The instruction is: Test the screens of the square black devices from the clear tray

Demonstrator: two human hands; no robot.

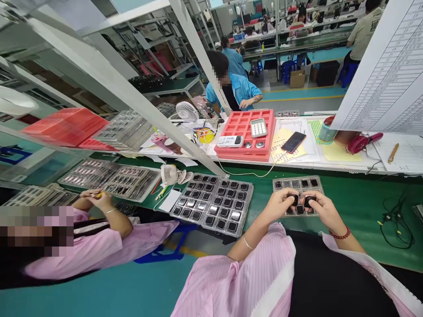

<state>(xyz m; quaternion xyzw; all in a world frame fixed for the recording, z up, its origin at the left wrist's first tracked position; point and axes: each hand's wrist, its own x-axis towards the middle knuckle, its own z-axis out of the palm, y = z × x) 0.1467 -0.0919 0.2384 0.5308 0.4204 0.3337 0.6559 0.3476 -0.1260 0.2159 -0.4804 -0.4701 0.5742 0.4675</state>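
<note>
My left hand (280, 204) pinches a small black square piece (294, 200) between thumb and fingers. A second black square piece (309, 201) is gripped in my right hand (325, 208), close beside the first. Both pieces look like smartwatch bodies with rounded corners; their undersides are hidden by my fingers. Below my hands lies a clear plastic tray (320, 179) with more such pieces in its pockets. To the left, two larger clear trays (249, 200) stand side by side, holding rows of similar black square pieces.
A white shelf (350, 162) runs behind the green bench (350, 207), carrying red foam trays (244, 154), a calculator (258, 128) and a phone (294, 142). Cables (396, 220) lie at right. A co-worker's hands (99, 200) work at left; another person in blue (243, 88) sits opposite.
</note>
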